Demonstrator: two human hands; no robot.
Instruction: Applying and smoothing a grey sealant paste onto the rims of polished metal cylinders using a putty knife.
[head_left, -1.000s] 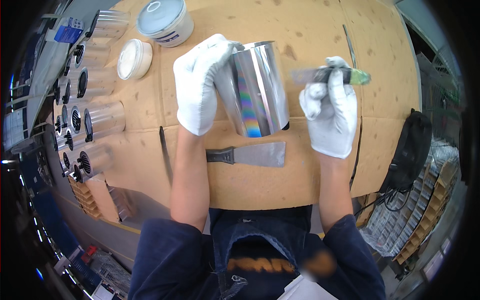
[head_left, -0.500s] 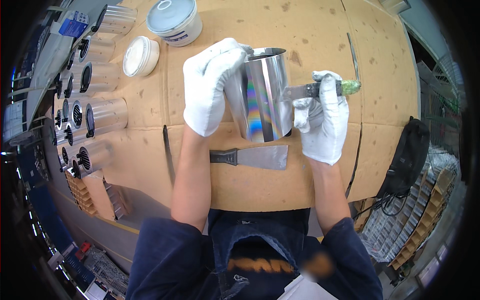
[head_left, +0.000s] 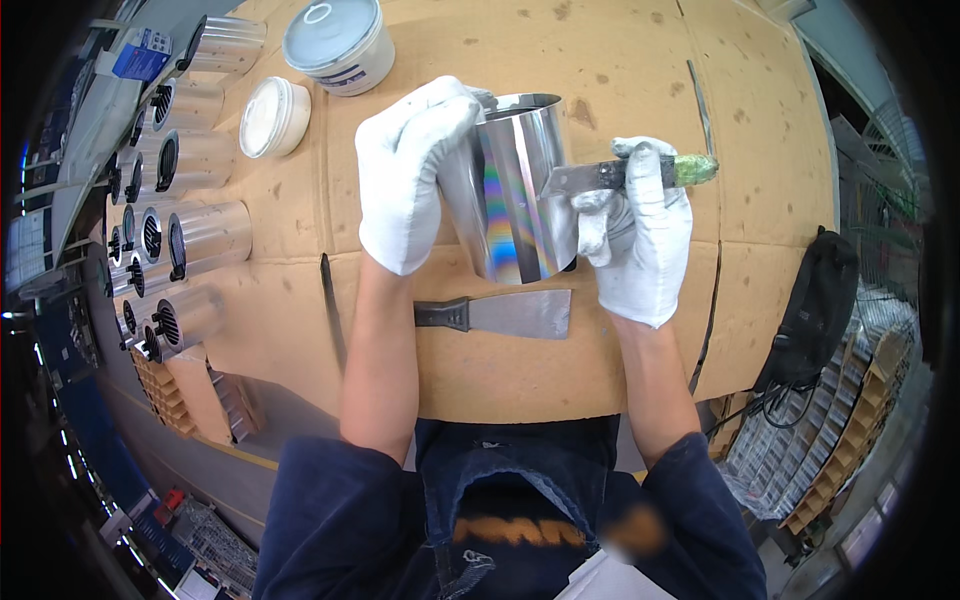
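Our left hand (head_left: pixel 405 185) has its grip closed around the upper left side of the metal cylinder (head_left: pixel 510 190), above the bench (head_left: pixel 480 385). Right of the cylinder, our right hand (head_left: pixel 645 245) grasps the small scraper (head_left: pixel 605 176); blade contact cannot be confirmed. Nearer us than the cylinder lies the wide scraper (head_left: pixel 520 312).

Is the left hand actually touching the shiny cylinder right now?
Touching. The head view shows the left hand wrapped against the upper left side of the shiny cylinder, with no gap visible between them.
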